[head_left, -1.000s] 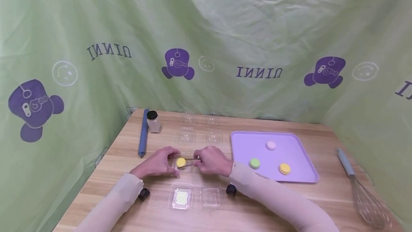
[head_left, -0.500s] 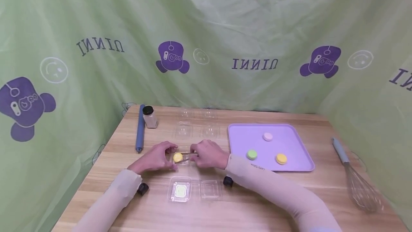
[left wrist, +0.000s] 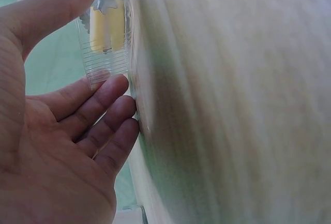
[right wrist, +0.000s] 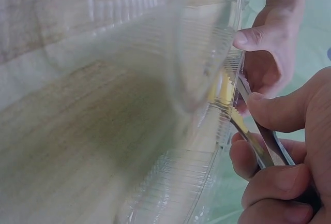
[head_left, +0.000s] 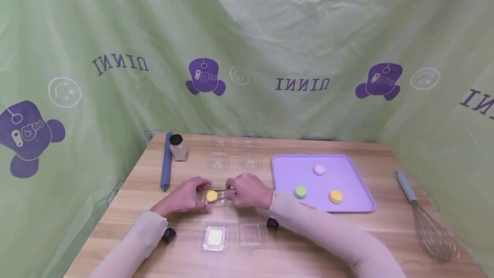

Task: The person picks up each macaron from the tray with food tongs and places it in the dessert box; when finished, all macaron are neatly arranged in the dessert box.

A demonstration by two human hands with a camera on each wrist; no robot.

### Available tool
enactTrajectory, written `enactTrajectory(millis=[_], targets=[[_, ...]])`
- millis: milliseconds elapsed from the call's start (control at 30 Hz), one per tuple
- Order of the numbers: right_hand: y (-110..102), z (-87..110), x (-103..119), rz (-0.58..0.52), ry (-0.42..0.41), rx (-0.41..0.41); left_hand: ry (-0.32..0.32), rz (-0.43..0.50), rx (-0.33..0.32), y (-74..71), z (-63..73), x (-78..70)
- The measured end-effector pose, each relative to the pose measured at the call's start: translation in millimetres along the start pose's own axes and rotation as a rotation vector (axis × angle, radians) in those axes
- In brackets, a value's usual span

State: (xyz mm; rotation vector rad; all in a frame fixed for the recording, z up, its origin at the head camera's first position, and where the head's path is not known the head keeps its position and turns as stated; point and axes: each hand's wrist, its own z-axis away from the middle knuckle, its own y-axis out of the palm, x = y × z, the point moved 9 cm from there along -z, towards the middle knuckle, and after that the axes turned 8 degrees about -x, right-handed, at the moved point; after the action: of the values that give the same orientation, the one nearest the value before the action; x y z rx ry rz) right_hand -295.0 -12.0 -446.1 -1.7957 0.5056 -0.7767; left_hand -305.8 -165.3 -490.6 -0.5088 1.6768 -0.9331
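A yellow macaron (head_left: 212,196) sits in a small clear plastic box (left wrist: 103,66) on the table. My left hand (head_left: 190,194) holds this box at its left side, thumb on the near side and fingers on the far side. From the right, my right hand (head_left: 248,190) grips metal tongs (right wrist: 261,144) between thumb and curled fingers. The toothed tips of the tongs reach into the box, one arm on each side of the macaron. Nearer me stands an open clear box (head_left: 214,236) with a pale green piece inside, its lid (head_left: 250,235) folded out to the right.
On the right, a purple tray (head_left: 285,175) bears a pink macaron (head_left: 319,170), a green one and an orange one. A whisk (head_left: 424,222) lies beyond it. Several clear boxes (head_left: 218,164) stand behind the hands. A blue rolling pin (head_left: 166,162) and a black-capped jar (head_left: 179,148) are back left.
The tong arms have shifted slightly around the yellow macaron, while the left hand keeps its place on the box. The head view has tilted a little; the other things stay put.
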Motion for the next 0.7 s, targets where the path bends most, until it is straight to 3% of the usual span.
enactTrajectory(millis=[333, 700], targets=[[-15.4, 2.2, 0.2, -0.036, -0.023, -0.067, 0.004, -0.003, -0.014, -0.6, 2.0, -0.6], [-52.1, 2.3, -12.4, -0.063, -0.032, -0.276, 0.043, -0.007, -0.011, -1.1, 1.5, -3.5]])
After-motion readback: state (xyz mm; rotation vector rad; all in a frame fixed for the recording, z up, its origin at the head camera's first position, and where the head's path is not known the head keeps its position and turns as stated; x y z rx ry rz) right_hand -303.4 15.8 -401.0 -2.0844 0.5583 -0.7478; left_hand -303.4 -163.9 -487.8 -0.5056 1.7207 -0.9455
